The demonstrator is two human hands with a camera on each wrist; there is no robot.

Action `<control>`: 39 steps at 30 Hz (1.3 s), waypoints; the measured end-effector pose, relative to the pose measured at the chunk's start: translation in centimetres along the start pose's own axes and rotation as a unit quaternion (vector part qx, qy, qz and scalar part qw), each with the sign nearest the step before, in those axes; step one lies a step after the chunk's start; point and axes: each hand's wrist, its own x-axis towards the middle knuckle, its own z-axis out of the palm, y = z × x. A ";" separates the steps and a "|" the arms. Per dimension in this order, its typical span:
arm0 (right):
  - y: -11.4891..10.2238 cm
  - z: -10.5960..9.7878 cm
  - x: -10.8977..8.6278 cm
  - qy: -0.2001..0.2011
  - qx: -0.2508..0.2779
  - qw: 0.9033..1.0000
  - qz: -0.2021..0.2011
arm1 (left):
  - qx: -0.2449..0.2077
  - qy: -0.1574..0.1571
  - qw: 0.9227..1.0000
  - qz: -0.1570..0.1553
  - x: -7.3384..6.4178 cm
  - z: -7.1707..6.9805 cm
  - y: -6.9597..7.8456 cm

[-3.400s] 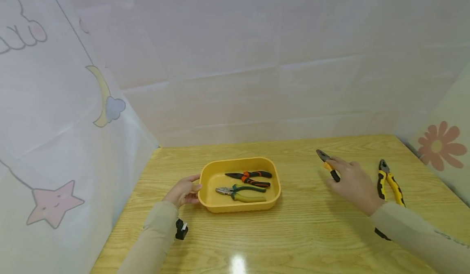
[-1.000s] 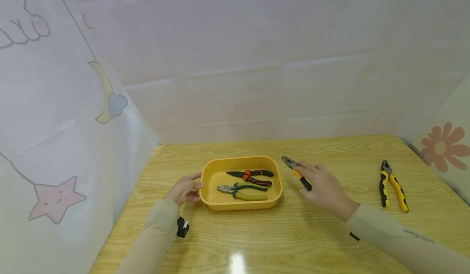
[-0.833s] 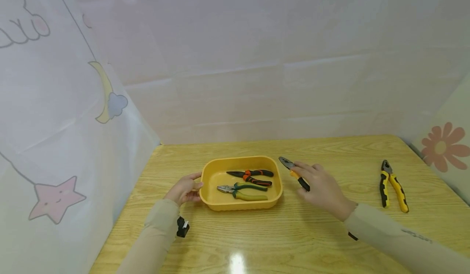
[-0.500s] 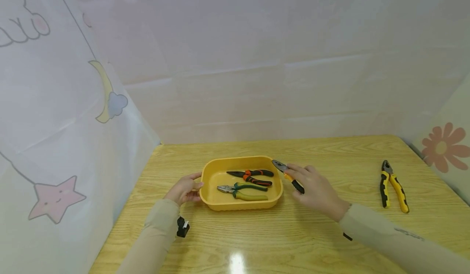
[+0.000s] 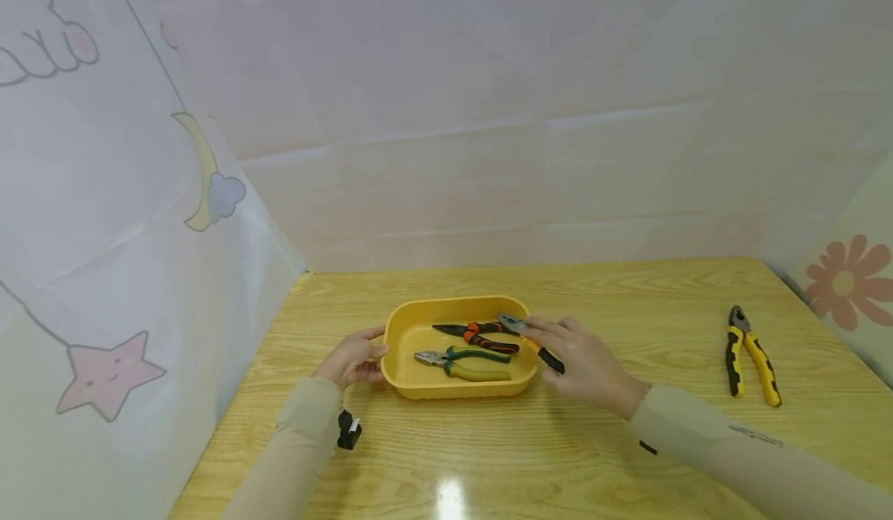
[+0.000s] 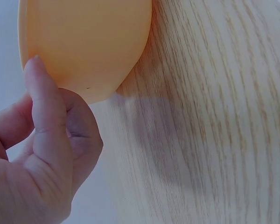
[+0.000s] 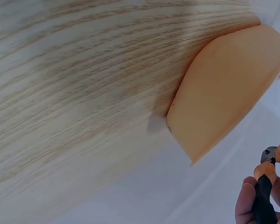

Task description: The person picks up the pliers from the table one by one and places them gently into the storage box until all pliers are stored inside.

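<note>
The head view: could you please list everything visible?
table: one, wooden, lower half
box: one, yellow, on table
pointed pliers: one, black-orange, in box
green pliers: one, green, in box
held pliers: one, orange-black, box's right end
spread pliers: one, yellow-black, table's right
backdrop: one, pale, behind and beside table
star, moon, cloud: one each, pink, yellow, blue, left
flower: one, red, right
figure: one, outlined, upper left
objects: two, black, by sleeves
left hand: one, beige-sleeved, on box's left
right hand: one, beige-sleeved, on held pliers

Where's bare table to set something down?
Bare: table between right hand and yellow-black pliers, plus in front of and behind the tray. Crowded: tray's middle and right, with orange pliers, green pliers and held pliers above.
</note>
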 end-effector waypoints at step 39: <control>0.1 3.6 4.2 -0.156 0.022 0.983 -0.093 | 0.004 0.012 1.000 -0.010 0.1 0.2 0.1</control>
